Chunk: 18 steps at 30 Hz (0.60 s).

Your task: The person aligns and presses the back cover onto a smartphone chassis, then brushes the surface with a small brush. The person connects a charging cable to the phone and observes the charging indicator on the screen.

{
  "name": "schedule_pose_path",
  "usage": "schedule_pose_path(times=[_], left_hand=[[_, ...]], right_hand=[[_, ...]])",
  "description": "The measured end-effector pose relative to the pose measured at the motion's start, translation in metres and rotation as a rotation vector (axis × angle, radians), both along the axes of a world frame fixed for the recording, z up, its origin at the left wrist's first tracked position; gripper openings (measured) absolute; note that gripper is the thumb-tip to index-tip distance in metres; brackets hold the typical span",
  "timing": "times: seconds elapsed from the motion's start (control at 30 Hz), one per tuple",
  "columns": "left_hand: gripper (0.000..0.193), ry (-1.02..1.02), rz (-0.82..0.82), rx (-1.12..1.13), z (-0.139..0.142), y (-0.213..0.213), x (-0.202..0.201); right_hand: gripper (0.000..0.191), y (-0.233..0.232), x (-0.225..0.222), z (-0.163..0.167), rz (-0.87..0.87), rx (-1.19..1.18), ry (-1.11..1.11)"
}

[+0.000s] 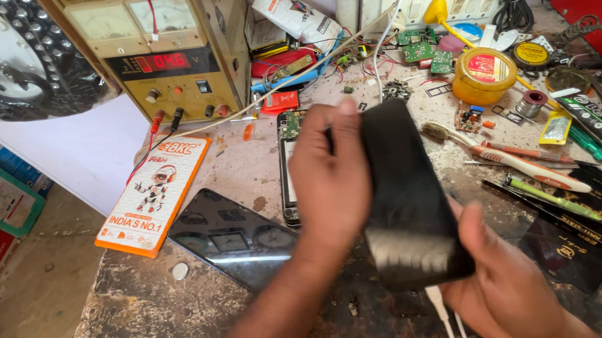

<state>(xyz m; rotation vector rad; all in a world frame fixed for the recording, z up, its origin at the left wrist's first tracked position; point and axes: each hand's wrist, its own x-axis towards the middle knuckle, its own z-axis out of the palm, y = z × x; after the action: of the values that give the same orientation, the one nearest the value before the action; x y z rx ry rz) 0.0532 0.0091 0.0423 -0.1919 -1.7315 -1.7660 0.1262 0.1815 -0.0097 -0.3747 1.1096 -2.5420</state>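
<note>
Both hands gripping black phone [406,193], left hand [330,180] clasping its upper edge, right hand [501,282] closed on bottom, glass panel [236,237] left of phone, on tabletop [140,309]

Far left of us a bench power supply [158,48], near it an orange box [153,196], our round yellow tin [483,75] far right, toothbrush [507,156] beside it
</note>
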Motion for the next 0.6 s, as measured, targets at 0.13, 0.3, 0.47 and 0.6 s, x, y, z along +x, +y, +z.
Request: schedule_pose_path(times=[0.13,0.3,0.47,0.6], left_hand=[[0.063,0.211,0.46,-0.644,-0.003,0.03,0.024],[0.108,0.092,0.125,-1.065,0.003,0.043,0.046],[0.103,-0.096,0.476,-1.152,0.041,0.002,-0.035],[0.088,-0.005,0.57,-0.914,0.047,-0.054,-0.06]], right_hand=[[0.06,-0.007,-0.008,0.011,-0.252,-0.013,-0.242],[0.062,-0.012,-0.01,0.011,-0.109,-0.195,-0.165],[0.064,-0.023,0.012,0.002,0.072,-0.22,-0.076],[0.062,-0.014,0.017,0.006,0.125,-0.321,-0.036]])
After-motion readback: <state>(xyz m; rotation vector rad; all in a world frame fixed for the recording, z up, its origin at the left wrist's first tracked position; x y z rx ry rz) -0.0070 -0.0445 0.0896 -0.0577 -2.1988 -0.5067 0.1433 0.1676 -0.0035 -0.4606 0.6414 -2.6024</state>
